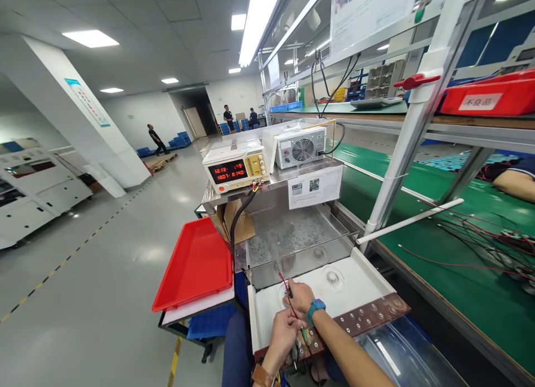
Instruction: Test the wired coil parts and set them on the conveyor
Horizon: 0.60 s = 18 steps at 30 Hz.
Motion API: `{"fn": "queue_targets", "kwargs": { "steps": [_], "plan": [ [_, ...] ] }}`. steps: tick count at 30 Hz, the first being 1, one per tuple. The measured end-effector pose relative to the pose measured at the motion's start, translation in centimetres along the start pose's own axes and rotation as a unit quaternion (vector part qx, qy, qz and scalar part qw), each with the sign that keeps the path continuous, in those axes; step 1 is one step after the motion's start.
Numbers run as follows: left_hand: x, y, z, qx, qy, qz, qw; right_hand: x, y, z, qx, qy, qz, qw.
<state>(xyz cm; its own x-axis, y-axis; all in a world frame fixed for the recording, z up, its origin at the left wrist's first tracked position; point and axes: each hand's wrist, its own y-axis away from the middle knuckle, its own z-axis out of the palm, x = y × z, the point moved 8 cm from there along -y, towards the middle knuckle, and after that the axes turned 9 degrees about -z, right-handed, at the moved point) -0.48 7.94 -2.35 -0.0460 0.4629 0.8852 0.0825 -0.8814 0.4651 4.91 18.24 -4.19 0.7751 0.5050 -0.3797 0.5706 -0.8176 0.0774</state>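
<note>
Pinching the thin red wire (pixel 285 284), the left hand (pixel 284 332) has thumb and forefinger close together over the brown strip with metal studs (pixel 368 318). The right hand (pixel 301 296) curls its fingers around a small dark part (pixel 290 292) — its fingertips are too small to read exactly — above the left side of the shallow white tray (pixel 355 272). The wire runs between the hands. A clear round fitting (pixel 332 277) sits in the tray, right of the hands. Beyond stands the cream power supply with red digits (pixel 236 169).
</note>
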Motion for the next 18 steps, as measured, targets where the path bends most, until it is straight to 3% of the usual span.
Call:
{"fn": "queue_targets", "kwargs": {
  "steps": [5, 8, 10, 14, 18],
  "plan": [
    [0.4, -0.2, -0.1, 0.014, 0.024, 0.026, 0.999, -0.6, 0.1, -0.9, 0.018, -0.011, -0.004, 1.0],
    [0.9, 0.1, -1.2, 0.064, 0.033, 0.06, 0.996, -0.3, 0.9, -3.2, 0.105, -0.063, 0.025, 0.992],
    [0.8, 0.2, -2.2, 0.104, 0.03, 0.056, 0.992, 1.5, 2.2, -5.8, 0.194, -0.122, 0.077, 0.97],
    [0.0, -1.0, -3.4, 0.113, 0.05, 0.016, 0.992, 9.6, 8.6, -13.6, 0.405, -0.207, 0.182, 0.872],
    [-1.1, -2.6, -3.2, 0.086, 0.06, -0.027, 0.994, 20.7, 20.5, -21.5, 0.531, -0.168, 0.311, 0.77]
  ]
}}
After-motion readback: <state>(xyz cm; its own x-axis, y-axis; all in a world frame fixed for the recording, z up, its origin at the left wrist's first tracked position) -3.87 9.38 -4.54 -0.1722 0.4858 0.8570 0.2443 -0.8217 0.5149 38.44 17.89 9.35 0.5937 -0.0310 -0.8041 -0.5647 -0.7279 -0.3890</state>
